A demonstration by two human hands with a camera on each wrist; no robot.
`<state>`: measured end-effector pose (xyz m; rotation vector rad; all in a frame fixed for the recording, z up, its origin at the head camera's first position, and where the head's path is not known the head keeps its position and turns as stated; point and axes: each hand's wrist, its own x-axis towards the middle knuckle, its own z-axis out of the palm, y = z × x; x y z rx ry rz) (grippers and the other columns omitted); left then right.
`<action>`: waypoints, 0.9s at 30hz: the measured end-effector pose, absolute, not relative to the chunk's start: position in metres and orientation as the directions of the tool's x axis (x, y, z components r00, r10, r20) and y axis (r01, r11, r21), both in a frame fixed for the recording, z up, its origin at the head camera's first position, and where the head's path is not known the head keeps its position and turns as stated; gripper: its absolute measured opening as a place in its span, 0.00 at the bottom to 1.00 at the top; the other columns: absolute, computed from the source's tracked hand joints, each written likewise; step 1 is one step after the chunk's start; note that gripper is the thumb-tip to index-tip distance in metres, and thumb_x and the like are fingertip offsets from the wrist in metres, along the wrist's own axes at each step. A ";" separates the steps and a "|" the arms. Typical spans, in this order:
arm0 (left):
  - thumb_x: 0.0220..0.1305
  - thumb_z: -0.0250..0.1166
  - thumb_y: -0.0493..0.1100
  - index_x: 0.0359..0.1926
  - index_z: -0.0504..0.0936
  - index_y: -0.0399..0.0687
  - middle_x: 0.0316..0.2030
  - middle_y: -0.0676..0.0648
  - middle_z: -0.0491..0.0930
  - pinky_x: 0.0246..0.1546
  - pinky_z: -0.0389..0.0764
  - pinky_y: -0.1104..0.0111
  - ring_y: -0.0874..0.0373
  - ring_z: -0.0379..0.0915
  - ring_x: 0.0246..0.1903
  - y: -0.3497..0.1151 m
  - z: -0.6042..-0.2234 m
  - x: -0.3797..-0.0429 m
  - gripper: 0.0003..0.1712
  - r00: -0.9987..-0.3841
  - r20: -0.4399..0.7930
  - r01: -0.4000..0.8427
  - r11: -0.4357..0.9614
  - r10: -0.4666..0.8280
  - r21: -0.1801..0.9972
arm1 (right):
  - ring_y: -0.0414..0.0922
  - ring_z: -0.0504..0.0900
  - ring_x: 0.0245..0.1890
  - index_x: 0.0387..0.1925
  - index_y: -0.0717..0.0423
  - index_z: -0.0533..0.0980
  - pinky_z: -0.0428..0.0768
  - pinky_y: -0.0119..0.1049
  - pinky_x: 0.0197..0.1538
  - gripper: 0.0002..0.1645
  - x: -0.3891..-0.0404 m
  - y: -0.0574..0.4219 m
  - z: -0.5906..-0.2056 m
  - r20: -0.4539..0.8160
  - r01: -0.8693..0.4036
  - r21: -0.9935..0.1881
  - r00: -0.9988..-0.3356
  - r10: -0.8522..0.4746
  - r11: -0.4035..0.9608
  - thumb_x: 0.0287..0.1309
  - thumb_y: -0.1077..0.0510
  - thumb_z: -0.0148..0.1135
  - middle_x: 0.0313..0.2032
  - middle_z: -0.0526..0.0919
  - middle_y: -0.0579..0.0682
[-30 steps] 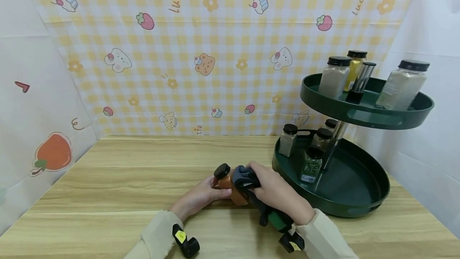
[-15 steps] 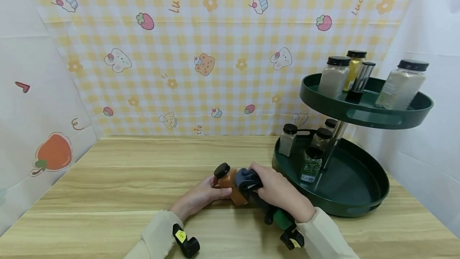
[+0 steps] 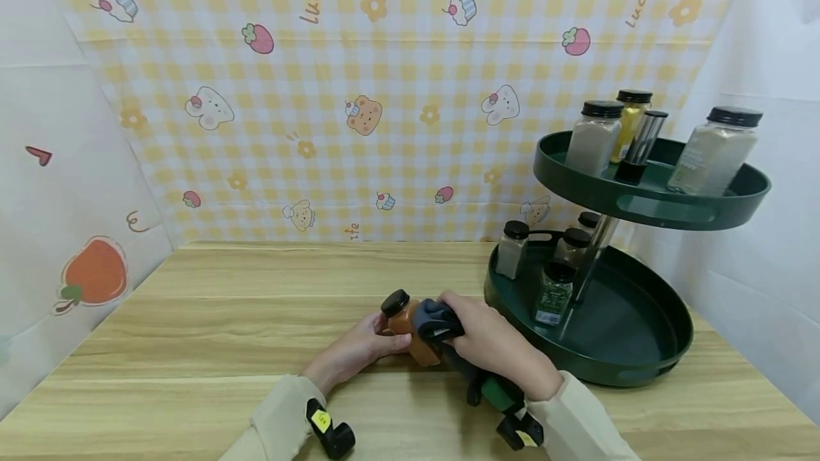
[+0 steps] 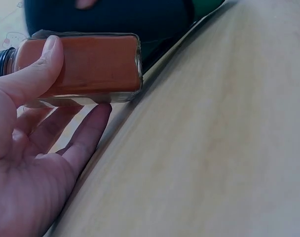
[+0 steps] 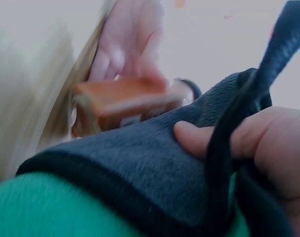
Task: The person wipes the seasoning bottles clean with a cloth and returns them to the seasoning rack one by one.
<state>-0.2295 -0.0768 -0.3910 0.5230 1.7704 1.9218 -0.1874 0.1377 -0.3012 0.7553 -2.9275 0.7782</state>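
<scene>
A glass spice jar (image 3: pixel 403 319) with a black lid and orange-brown powder leans over the table, its lid end tipped up and to the left. My left hand (image 3: pixel 361 347) grips it, thumb on the near side and fingers beneath, as the jar (image 4: pixel 95 64) shows in the left wrist view. My right hand (image 3: pixel 490 333) bunches a dark grey cloth (image 3: pixel 438 319) with a green side and black edging. The cloth (image 5: pixel 135 153) lies against the jar's side; its loose end hangs below the right wrist.
At the right stands a two-tier dark green rack (image 3: pixel 653 208). Its upper tray bears several black-lidded jars and a silver-and-black cylinder (image 3: pixel 643 144). Several smaller jars, one a green herb jar (image 3: pixel 554 294), stand in the lower tray (image 3: pixel 621 368). A patterned cloth backdrop (image 3: pixel 397 162) hangs behind the wooden table (image 3: pixel 224 319).
My right hand has slid the cloth slightly right along the jar, then back left, over the last second. The left hand and jar have stayed nearly still.
</scene>
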 end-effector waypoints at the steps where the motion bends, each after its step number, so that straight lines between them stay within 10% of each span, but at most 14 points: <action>1: 0.59 0.65 0.45 0.66 0.58 0.44 0.60 0.45 0.68 0.53 0.71 0.68 0.59 0.69 0.53 -0.077 -0.391 -0.230 0.38 -0.815 -0.035 -0.082 -0.056 0.578 0.995 | 0.46 0.79 0.41 0.46 0.52 0.71 0.77 0.45 0.44 0.22 -0.187 0.136 -0.300 0.150 -0.475 -0.475 -0.873 -0.463 0.741 0.49 0.71 0.59 0.44 0.81 0.53; 27: 0.60 0.63 0.43 0.71 0.47 0.49 0.67 0.36 0.56 0.59 0.68 0.62 0.50 0.62 0.61 -0.077 -0.391 -0.229 0.45 -0.829 -0.053 -0.110 -0.070 0.556 0.991 | 0.44 0.77 0.34 0.43 0.51 0.72 0.76 0.41 0.37 0.18 -0.196 0.145 -0.305 0.119 -0.421 -0.467 -0.901 -0.416 0.777 0.50 0.68 0.62 0.41 0.81 0.53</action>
